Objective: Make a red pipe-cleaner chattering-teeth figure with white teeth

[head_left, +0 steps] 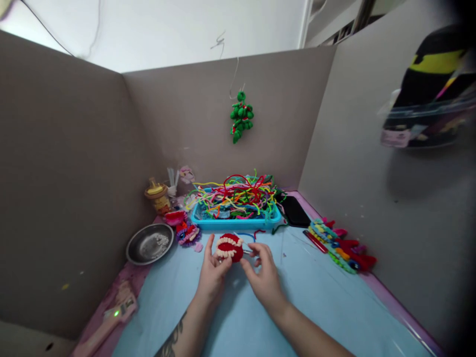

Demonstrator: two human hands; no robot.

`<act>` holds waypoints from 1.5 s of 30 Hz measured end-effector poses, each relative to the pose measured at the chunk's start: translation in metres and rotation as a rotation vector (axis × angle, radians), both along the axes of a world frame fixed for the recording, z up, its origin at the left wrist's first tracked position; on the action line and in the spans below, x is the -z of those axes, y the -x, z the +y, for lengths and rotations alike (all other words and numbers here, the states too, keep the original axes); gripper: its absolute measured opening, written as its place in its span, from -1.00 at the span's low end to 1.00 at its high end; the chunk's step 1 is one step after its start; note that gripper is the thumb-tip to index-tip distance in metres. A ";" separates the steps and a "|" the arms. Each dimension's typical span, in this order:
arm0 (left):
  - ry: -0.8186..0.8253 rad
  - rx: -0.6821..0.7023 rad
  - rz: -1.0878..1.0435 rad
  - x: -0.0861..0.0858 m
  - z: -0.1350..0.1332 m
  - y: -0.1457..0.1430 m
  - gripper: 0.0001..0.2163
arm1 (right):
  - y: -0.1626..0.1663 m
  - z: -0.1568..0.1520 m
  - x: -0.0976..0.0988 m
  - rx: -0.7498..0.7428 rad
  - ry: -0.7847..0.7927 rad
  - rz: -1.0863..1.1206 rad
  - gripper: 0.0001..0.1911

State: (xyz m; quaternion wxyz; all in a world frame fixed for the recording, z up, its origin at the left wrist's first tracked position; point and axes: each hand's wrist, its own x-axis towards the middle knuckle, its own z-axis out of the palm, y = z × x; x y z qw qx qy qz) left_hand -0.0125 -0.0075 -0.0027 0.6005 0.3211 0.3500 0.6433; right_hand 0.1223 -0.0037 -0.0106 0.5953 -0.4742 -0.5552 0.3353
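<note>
A round red crocheted piece [235, 252] with two curved rows of cream, tooth-like bobbles is held up above the blue mat [238, 317]. My left hand [214, 270] pinches its left edge, thumb in front and index finger raised beside it. At its right edge, my right hand [262, 270] has thumb and fingers closed round a thin metal tool [247, 252], whose far end is too small to make out. A blue strand and a dark red strand [259, 231] of yarn lie just behind the piece.
Behind the hands stands a blue tray [238, 224] heaped with coloured yarn ends. A metal bowl [143, 244], a pink glue gun [111, 317] and a cup [159, 198] are left. Crocheted fish [344, 248], a red pen [315, 241] and a black phone [295, 210] lie right. Grey partitions surround the table.
</note>
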 end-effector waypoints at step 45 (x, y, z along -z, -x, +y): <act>-0.276 -0.310 1.142 0.024 0.031 0.070 -0.74 | 0.083 0.188 -0.100 -0.273 -0.235 -0.957 -0.73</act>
